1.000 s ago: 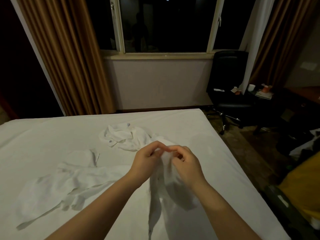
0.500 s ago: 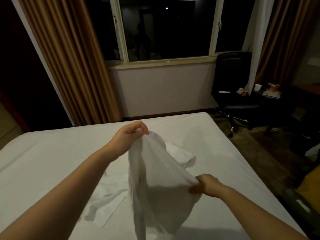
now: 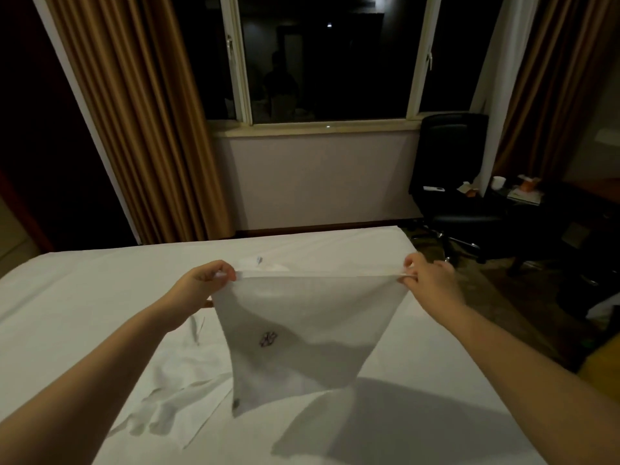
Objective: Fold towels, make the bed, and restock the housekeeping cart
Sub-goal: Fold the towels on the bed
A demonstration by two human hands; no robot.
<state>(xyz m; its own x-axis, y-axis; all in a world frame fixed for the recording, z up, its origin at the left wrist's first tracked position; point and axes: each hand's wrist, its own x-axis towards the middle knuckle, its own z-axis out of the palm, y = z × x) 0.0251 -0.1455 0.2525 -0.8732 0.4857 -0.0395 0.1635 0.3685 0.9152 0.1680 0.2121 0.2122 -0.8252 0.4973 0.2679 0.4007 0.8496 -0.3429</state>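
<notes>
Premises appeared to be a hotel bedroom: a white-sheeted bed (image 3: pixel 100 297) lay near, with brown curtains (image 3: pixel 141 129), a dark window (image 3: pixel 328 62) and an office chair (image 3: pixel 453 182) far right.

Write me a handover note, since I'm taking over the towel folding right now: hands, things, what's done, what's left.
Left hand pinches the top left corner of the towel, right hand the top right.
Towel hangs spread above the bed, logo towards you.
One loose cloth lies on the bed at left, a crumpled cloth behind the towel.
Done: towel stretched out by its top edge; no fold in it yet.
Left: fold all three, make the bed, restock the cart (not in view).
</notes>
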